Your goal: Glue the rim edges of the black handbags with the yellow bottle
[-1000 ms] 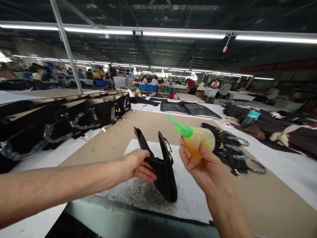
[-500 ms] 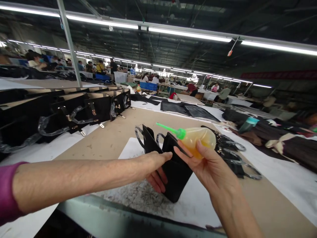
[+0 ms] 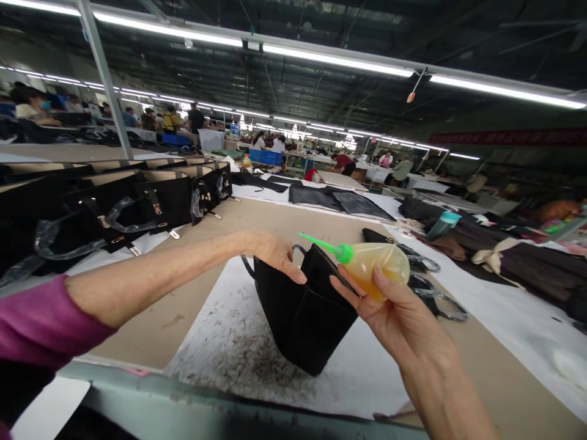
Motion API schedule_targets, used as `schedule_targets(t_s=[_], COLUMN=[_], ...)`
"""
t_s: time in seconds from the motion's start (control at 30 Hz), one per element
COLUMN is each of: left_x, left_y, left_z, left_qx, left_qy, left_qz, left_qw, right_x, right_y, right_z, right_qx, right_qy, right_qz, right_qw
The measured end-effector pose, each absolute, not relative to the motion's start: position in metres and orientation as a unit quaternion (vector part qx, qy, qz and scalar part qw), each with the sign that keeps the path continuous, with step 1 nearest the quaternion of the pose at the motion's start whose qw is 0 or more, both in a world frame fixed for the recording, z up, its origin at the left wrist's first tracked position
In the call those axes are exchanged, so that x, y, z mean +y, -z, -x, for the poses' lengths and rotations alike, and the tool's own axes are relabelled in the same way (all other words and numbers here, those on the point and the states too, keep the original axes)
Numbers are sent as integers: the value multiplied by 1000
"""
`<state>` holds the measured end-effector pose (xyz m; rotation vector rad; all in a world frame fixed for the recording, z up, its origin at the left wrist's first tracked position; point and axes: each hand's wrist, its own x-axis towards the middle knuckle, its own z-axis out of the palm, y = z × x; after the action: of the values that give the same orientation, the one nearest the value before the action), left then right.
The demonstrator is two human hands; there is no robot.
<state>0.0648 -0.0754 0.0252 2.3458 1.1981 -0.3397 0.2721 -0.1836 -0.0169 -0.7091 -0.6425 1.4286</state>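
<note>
A black handbag (image 3: 302,318) stands tilted on a stained white sheet (image 3: 229,342) in front of me. At its top edge is my left hand (image 3: 275,252), closed over the rim with the thumb pointing toward the opening; the other fingers are partly hidden. My right hand (image 3: 389,311) is wrapped around a soft squeeze bottle (image 3: 378,266) of yellow liquid. The bottle lies on its side, its thin green nozzle (image 3: 321,243) pointing left above the bag's opening. Two fingers of that hand reach to the bag's right upper edge.
Rows of black bags (image 3: 169,192) with plastic-wrapped handles line the left of the table. Further bags (image 3: 426,287) lie on the right. Flat black pieces (image 3: 339,201) lie at the back, and a teal-lidded bottle (image 3: 444,225) stands among dark cloth. Several people work farther off.
My left hand has moved up from the bag's side to its top rim. The bag has turned, showing a wider side. The bottle stays in my right hand, slightly lower and to the right.
</note>
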Motion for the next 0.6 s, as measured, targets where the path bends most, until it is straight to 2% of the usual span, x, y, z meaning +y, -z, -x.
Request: schedule_targets(t_s=[0.3,0.43,0.6], left_x=[-98,-114,-94], left_y=[-25,-23,-14], left_z=[-49,-52,-19], left_qx=[374,410,551], left_qy=[184,174,74], left_qz=[-822,-834,-798], left_qw=[390,326,232], right_x=[-180,-180,-182], right_y=[8,10,11], right_z=[-273,-277,-280], right_qx=[-256,-257,-268], right_qy=[-618,-617,-614], right_qz=[341,342,343], right_qw=[660,661,658])
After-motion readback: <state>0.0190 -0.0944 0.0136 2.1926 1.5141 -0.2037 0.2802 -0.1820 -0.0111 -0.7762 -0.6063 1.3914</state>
